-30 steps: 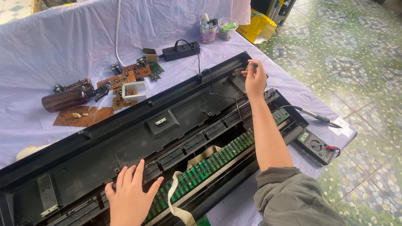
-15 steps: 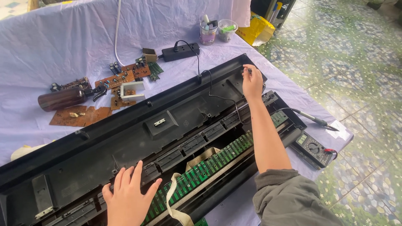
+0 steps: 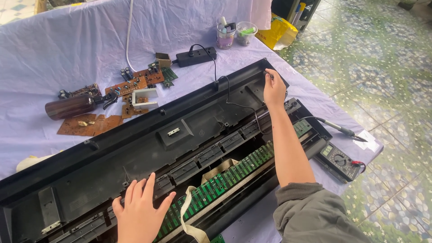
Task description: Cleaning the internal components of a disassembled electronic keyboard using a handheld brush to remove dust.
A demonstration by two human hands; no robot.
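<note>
Two clear plastic cups (image 3: 235,34) stand side by side near the far edge of the desk (image 3: 54,58), which is draped in a pale cloth. The left cup holds a white stick-like item and some dark bits; the right one holds something green. A brown bottle (image 3: 71,106) lies on its side near the desk's left edge, next to loose brown circuit boards (image 3: 130,85).

A long black keyboard case (image 3: 135,148) lies opened diagonally across the desk, a green circuit board strip (image 3: 225,177) exposed along its near side.

The left hand (image 3: 141,213) rests palm down on the case's near left part, fingers (image 3: 148,185) spread wide and holding nothing. The right hand (image 3: 274,90) reaches with a straight arm to the case's far right corner, fingers pinched narrowly on a small part at the rim; what it is cannot be told.

A soldering iron (image 3: 335,127) and multimeter (image 3: 339,159) lie near the desk's right corner.
</note>
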